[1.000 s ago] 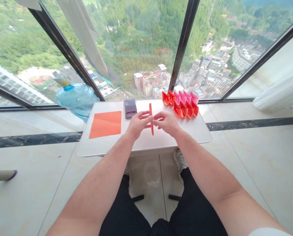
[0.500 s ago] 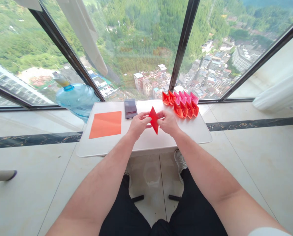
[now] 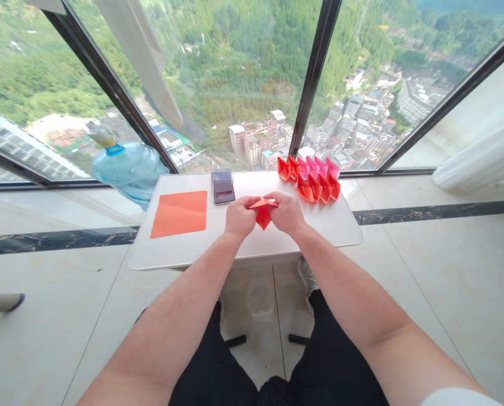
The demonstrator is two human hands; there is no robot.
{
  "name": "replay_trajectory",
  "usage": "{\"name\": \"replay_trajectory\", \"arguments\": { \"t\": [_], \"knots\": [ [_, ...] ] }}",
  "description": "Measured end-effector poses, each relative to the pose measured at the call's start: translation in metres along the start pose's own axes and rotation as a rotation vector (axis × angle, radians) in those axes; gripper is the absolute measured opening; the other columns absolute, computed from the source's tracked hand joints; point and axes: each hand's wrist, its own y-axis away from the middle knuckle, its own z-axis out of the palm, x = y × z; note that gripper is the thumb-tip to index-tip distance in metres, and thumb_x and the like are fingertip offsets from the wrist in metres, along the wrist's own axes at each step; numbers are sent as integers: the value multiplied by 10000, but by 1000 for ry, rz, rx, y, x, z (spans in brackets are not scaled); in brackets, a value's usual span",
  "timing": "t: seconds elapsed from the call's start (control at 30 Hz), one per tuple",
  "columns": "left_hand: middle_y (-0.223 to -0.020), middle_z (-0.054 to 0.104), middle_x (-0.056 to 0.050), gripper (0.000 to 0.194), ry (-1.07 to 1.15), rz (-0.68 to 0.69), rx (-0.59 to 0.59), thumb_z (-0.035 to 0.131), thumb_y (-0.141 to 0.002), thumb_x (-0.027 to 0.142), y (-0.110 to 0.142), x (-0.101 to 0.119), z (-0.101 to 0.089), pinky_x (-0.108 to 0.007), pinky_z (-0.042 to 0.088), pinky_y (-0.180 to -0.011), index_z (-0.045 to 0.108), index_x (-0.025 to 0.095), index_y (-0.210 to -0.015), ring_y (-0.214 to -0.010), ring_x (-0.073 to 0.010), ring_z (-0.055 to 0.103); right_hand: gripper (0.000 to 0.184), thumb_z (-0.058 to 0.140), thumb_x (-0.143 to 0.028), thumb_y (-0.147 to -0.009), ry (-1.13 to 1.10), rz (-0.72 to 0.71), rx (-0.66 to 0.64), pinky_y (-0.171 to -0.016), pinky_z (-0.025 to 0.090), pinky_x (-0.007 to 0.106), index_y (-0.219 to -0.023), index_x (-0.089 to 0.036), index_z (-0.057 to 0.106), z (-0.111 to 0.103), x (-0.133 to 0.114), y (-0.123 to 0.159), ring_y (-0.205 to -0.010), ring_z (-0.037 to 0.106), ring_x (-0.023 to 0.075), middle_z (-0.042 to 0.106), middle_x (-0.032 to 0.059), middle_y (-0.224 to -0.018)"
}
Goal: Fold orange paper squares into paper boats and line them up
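Between my two hands is a piece of folded red paper [image 3: 263, 216], its lower point turned toward me and a raised fold across its top. My left hand [image 3: 241, 217] grips its left corner, fingertips partly hidden behind the paper. On the opposite corner, my right hand [image 3: 286, 212] is closed with thumb and fingers. Just beyond the right hand stand folded paper shapes in two rows, the nearer row red [image 3: 318, 188] and the farther one partly pink [image 3: 318, 167]. A flat orange paper sheet [image 3: 179, 214] lies left of my left hand.
A phone [image 3: 223, 192] lies on the small white table [image 3: 218, 248], between the orange sheet and my hands. Left of the table, a large blue water bottle [image 3: 128, 169] leans by the window. My legs and shoes are below the table's near edge.
The red paper was a flat upright diamond; now it is tilted and opened into a fold with its point toward me. Both hands have turned inward around its corners.
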Motion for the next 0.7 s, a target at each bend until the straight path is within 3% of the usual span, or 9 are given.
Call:
{"name": "replay_trajectory", "arguments": {
  "t": [0.13, 0.3, 0.43, 0.53, 0.7],
  "knots": [
    [-765, 740, -41, 260, 211, -94, 0, 735, -609, 215, -3, 3, -1, -364, 550, -721, 760, 173, -864, -734, -222, 682, 349, 543, -237, -828, -207, -58, -80, -724, 537, 286, -1101, -277, 757, -3, 4, -3, -755, 668, 166, 747, -19, -835],
    [-827, 743, -71, 436, 460, -193, -58, 714, -536, 119, -5, 9, -7, -398, 555, -756, 730, 131, -971, -754, -221, 696, 486, 506, -187, -764, -427, 23, -247, -590, 535, 251, -1186, -242, 740, -9, 4, -4, -586, 598, 113, 711, -16, -721],
    [-942, 740, -94, 524, 562, -178, -131, 656, -527, 71, -5, 16, -14, -412, 544, -863, 719, 112, -1045, -884, -234, 700, 510, 552, -186, -710, -501, 52, -286, -591, 574, 259, -1182, -237, 739, -18, -3, -5, -674, 631, 125, 753, 17, -921],
    [-977, 733, -112, 507, 607, -160, -173, 619, -591, 148, -3, 23, -17, -419, 540, -886, 701, 102, -1089, -969, -263, 694, 543, 586, -192, -692, -583, 58, -306, -617, 607, 279, -1215, -253, 718, -25, -10, -3, -793, 669, 155, 730, 27, -1126],
    [-1026, 734, -103, 378, 635, -193, -172, 639, -762, 371, 0, 31, -18, -381, 556, -863, 683, 152, -1067, -1016, -258, 690, 440, 619, -279, -754, -631, 61, -279, -640, 618, 295, -1179, -262, 734, -28, -14, -2, -822, 677, 168, 720, 28, -1138]
  ]
}}
